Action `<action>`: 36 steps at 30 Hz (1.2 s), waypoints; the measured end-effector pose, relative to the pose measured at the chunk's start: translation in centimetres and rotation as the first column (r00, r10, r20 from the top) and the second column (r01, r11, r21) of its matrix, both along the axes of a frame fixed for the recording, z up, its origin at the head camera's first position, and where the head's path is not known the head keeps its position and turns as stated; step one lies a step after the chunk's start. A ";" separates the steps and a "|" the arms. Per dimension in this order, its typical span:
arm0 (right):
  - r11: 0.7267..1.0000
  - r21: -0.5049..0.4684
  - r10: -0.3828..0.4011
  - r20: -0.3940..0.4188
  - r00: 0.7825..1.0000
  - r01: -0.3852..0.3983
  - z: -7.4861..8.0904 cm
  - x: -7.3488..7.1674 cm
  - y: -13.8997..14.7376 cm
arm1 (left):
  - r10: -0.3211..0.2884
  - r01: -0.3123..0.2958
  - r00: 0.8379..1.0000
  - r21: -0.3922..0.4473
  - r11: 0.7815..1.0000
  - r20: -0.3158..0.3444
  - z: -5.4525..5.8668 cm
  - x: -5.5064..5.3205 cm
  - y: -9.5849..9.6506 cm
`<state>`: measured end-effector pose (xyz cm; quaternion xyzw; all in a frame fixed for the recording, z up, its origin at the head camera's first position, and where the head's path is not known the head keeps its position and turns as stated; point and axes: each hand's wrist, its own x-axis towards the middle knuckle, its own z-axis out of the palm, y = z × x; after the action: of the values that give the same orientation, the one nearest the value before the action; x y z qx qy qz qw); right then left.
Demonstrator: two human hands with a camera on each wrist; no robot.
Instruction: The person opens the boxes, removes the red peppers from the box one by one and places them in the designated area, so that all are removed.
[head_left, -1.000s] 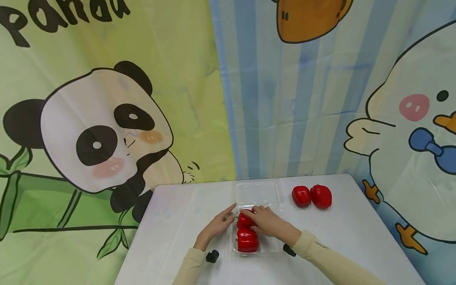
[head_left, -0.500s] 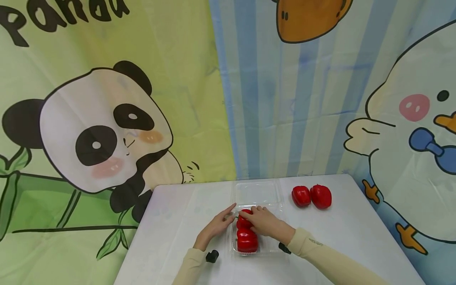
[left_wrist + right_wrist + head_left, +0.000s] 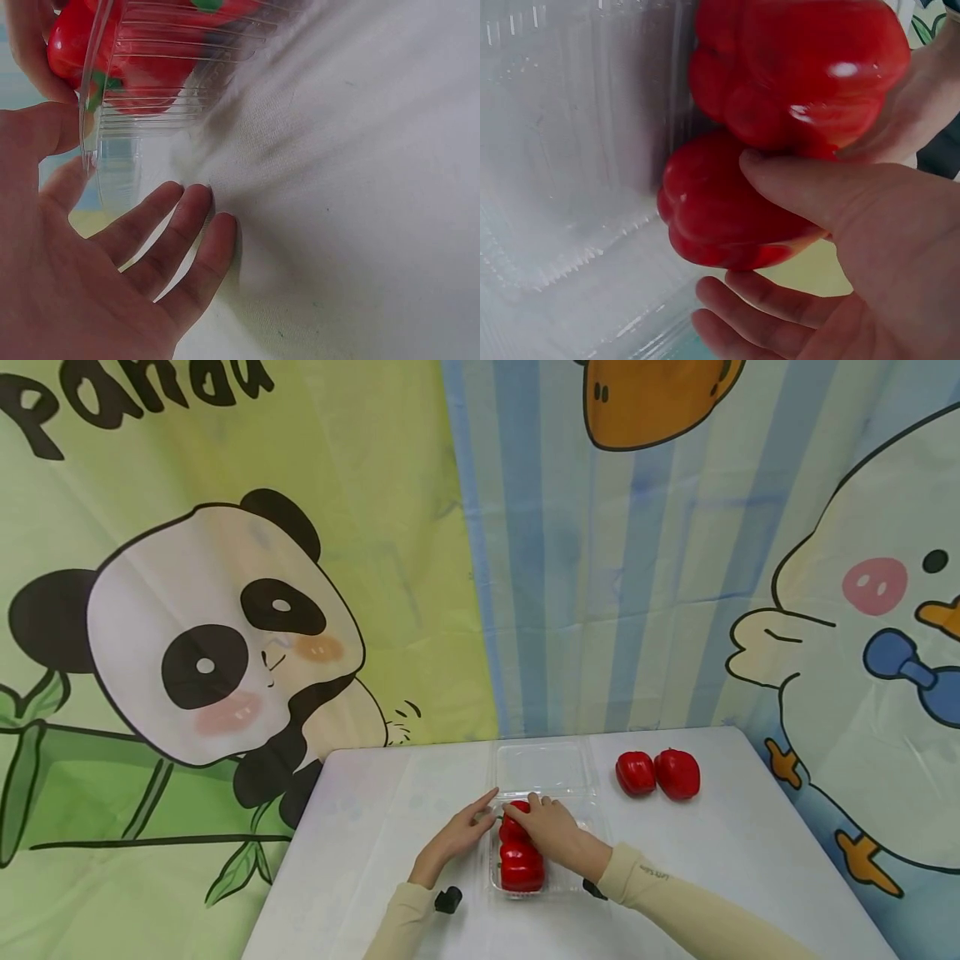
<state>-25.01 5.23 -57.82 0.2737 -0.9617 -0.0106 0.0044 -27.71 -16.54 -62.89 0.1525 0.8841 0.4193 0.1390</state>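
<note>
Two red bell peppers lie in the left side of a clear plastic clamshell box (image 3: 567, 882). My right hand (image 3: 561, 837) grips the far pepper (image 3: 712, 202), its thumb on the near side and its fingers curled round the far side. The near pepper (image 3: 522, 868) sits right against it. At the box's left edge is my left hand (image 3: 459, 833), fingers spread and relaxed. In the left wrist view its thumb touches the rim (image 3: 91, 90), while the lower fingers reach toward the table. Green stems show through the box wall.
The clear lid (image 3: 543, 767) lies folded back behind the box. Farther right on the white table (image 3: 705, 868) stand two more red bell peppers, a smaller one (image 3: 635, 774) and a larger one (image 3: 677, 775). A printed cloth (image 3: 405, 568) hangs behind the table.
My right wrist has swung slightly to the left, with the fingers staying on the far pepper. The left hand, the box and the two peppers at the right stay where they were.
</note>
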 end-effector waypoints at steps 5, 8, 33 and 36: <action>1.000 0.005 0.011 -0.046 0.999 -0.011 -0.3 0.0 0.1 | -0.003 0.003 1.000 -0.004 1.000 0.000 0.0 0.0 0.0; 1.000 0.002 0.026 -0.061 0.998 -0.026 -0.1 0.0 0.2 | 0.003 -0.003 1.000 -0.011 1.000 0.004 -0.1 0.0 0.0; 0.990 -0.137 0.029 0.079 0.996 -0.018 1.7 -0.5 1.5 | 0.015 -0.015 1.000 -0.005 1.000 0.022 -0.1 0.0 0.1; 0.987 -0.161 0.029 0.098 0.995 -0.013 1.7 -0.5 1.8 | 0.017 -0.017 1.000 -0.003 1.000 0.020 -0.1 0.1 0.0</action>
<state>-25.54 6.98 -56.13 0.2828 -0.9555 0.0806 -0.0215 -27.66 -16.51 -62.95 0.1406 0.8845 0.4206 0.1448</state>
